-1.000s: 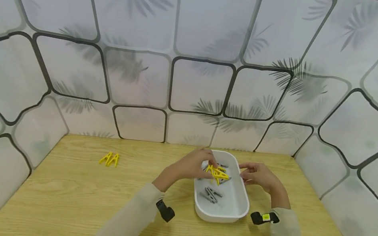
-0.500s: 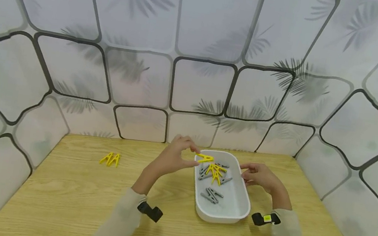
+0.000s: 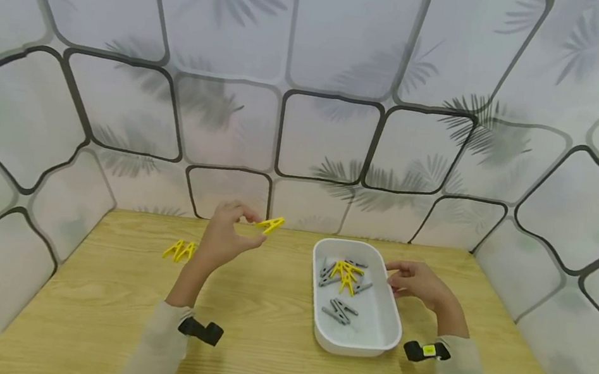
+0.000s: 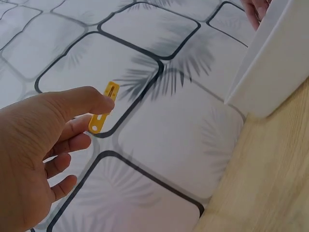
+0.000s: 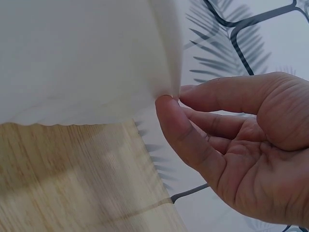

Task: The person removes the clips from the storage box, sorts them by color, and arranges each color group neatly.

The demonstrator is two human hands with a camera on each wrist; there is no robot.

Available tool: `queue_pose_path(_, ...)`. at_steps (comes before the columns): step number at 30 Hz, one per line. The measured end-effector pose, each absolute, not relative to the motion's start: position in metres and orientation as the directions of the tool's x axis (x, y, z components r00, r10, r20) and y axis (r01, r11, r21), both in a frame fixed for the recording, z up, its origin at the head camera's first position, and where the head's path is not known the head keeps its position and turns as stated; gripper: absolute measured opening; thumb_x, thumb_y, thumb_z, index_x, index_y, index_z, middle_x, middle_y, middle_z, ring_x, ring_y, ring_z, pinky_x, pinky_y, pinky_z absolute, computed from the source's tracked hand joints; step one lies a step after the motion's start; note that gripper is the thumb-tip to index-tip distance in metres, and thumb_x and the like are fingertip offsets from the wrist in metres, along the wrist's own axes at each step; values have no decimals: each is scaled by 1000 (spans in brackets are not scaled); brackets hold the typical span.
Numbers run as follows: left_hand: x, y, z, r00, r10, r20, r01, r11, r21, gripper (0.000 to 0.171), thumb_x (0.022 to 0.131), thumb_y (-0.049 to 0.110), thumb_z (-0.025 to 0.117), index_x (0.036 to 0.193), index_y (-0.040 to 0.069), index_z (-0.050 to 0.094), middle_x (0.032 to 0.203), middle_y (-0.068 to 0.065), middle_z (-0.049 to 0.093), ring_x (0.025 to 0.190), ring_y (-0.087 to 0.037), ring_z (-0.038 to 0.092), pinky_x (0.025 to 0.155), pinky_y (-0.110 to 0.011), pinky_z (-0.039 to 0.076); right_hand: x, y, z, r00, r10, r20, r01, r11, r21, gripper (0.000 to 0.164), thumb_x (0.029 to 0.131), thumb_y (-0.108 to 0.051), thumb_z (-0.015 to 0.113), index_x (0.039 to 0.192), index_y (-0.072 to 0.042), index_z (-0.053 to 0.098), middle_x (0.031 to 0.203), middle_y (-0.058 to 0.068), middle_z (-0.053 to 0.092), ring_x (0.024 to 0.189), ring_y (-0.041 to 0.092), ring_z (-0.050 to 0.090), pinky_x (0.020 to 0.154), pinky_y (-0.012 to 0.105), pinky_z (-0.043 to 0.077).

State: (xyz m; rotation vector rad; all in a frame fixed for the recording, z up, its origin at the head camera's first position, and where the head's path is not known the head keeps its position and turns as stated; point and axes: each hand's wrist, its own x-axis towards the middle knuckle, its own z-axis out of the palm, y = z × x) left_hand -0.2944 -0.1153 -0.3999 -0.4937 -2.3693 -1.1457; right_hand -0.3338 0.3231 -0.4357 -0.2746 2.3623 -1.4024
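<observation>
My left hand (image 3: 225, 237) pinches a yellow clothespin (image 3: 272, 224) between thumb and index finger, raised over the back of the table. Up close in the left wrist view, that clothespin (image 4: 104, 107) stands out from the fingertips, partly covered by the index finger. To the right stands a white plastic tub (image 3: 394, 334) holding yellow clothespins (image 3: 347, 273) piled with several grey clothespins (image 3: 341, 312). My right hand (image 3: 423, 285) holds the tub's right side at the fingertips. Its thumb lies against the wall in the right wrist view.
Two yellow clothespins (image 3: 179, 250) lie on the wooden table (image 3: 254, 347), left of my left hand. A patterned fabric screen (image 3: 318, 138) rises behind the table and along both sides.
My left hand has lifted a yellow clothespin out of the tub and carried it left. The right hand has stayed at the tub. The view has turned slightly.
</observation>
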Motion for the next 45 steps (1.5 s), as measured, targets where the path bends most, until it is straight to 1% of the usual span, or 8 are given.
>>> queue_pose_path(8,-287,-154,-417,-867,-66,494,322,682,656,30,78,16,88,100,3,74,100,-17,66,96,-34,55,93,-53,44,-331,326,-434,-904,-368,-218,19,475,-880,51,100,-7,61,143,15,44,107,14,73,91,14,70,81,36,61)
queue_pose_path(11,-284,-165,-427,-883,-120,453,253,693,675,30,78,16,88,100,2,75,99,-19,66,96,-36,55,90,-50,42,-331,327,-433,-903,-373,-215,15,473,-881,51,99,-6,60,143,16,44,106,13,73,90,13,70,81,36,61)
queue_pose_path(14,-284,-174,-437,-892,-157,424,198,707,679,29,77,17,88,99,3,75,98,-19,67,99,-38,55,82,-46,42,-331,327,-433,-902,-376,-213,11,472,-881,52,100,-7,60,143,16,43,104,12,73,90,13,70,81,36,61)
queue_pose_path(17,-285,-181,-445,-894,-193,405,149,723,675,29,78,20,87,98,3,76,99,-18,68,99,-37,56,80,-44,43,-331,327,-433,-903,-374,-212,11,472,-881,52,100,-7,60,143,15,43,104,12,73,90,14,70,81,37,61)
queue_pose_path(23,-284,-192,-457,-908,-266,325,20,744,668,31,80,27,85,100,4,78,103,-17,70,99,-35,55,80,-48,44,-330,328,-434,-902,-370,-222,19,480,-877,52,100,-8,61,143,16,43,104,12,73,88,13,69,81,38,61)
queue_pose_path(30,-282,-198,-465,-904,-283,321,-15,772,636,33,80,29,83,99,3,78,103,-18,70,100,-38,55,85,-52,42,-330,327,-434,-904,-371,-214,12,479,-877,52,100,-9,61,143,16,44,105,13,73,89,13,70,81,37,61)
queue_pose_path(38,-278,-198,-470,-910,-309,277,-85,792,605,34,81,33,82,97,3,79,100,-19,72,91,-36,55,81,-51,42,-331,325,-433,-903,-369,-219,17,478,-878,51,100,-8,61,142,15,45,104,12,73,87,13,69,79,36,61)
queue_pose_path(45,-278,-199,-478,-913,-319,254,-121,806,580,38,82,37,81,99,2,77,104,-21,69,96,-40,55,88,-57,42,-331,324,-434,-904,-366,-220,18,483,-875,51,100,-8,61,142,15,45,105,12,73,88,14,69,79,37,61)
